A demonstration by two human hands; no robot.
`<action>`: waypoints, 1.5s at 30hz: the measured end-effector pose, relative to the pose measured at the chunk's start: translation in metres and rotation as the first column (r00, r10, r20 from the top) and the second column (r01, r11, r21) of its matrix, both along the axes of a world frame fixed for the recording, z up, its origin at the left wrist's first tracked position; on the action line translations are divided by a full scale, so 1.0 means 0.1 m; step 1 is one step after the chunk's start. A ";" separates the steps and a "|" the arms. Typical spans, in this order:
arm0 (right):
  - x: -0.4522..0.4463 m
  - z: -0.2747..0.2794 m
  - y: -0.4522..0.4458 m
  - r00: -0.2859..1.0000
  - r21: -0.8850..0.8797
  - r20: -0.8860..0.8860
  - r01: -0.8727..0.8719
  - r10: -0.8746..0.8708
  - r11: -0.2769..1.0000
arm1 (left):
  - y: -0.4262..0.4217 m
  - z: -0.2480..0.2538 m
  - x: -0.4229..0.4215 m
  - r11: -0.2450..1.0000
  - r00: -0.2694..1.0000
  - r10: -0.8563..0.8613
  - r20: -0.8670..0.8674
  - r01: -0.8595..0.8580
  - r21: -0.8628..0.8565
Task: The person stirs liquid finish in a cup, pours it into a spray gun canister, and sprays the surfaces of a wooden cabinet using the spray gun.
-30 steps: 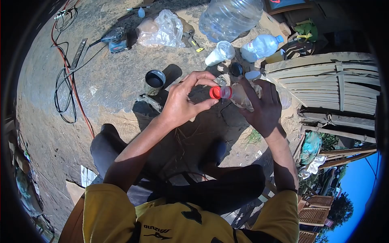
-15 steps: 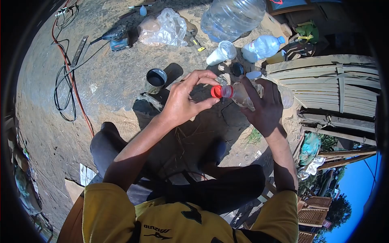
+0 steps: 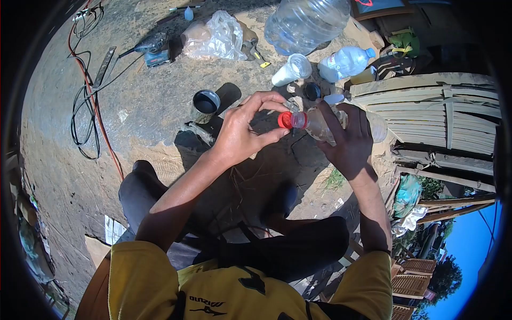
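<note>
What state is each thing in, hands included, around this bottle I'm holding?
Left hand: pinching the red cap.
Right hand: gripping the clear bottle.
Red cap: at the bottle's neck; whether attached, unclear.
Clear bottle: held sideways.
Blue-capped bottle: closed.
Black-rimmed cup: uncovered.
Clear cup: white contents.
Plastic bag: crumpled.
Power tool: on the ground, unheld.
Black cable: loosely looped.

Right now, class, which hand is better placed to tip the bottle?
Probably the right hand: it grips the bottle, while the left hand holds the red cap by the bottle's neck.
</note>
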State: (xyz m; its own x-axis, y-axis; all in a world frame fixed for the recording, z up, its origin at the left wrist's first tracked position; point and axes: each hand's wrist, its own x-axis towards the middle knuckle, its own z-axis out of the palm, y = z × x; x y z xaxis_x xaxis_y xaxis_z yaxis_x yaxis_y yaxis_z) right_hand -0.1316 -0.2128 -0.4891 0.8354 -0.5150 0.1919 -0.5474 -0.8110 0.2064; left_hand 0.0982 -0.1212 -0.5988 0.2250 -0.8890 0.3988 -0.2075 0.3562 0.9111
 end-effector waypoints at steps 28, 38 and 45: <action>-0.14 -0.53 -0.12 0.900 0.486 0.415 -0.095 -0.133 0.868 | 0.07 -0.13 0.48 0.995 0.967 0.007 -0.255 0.019 0.098; -0.32 -0.77 -0.13 0.868 0.526 0.460 -0.094 -0.190 0.845 | 0.18 -0.61 1.67 0.962 1.000 -0.001 0.028 -0.006 0.274; -0.35 -0.85 -0.09 0.873 0.560 0.418 -0.030 -0.251 0.828 | 0.18 -0.76 1.87 0.951 0.939 -0.105 0.326 -0.002 0.310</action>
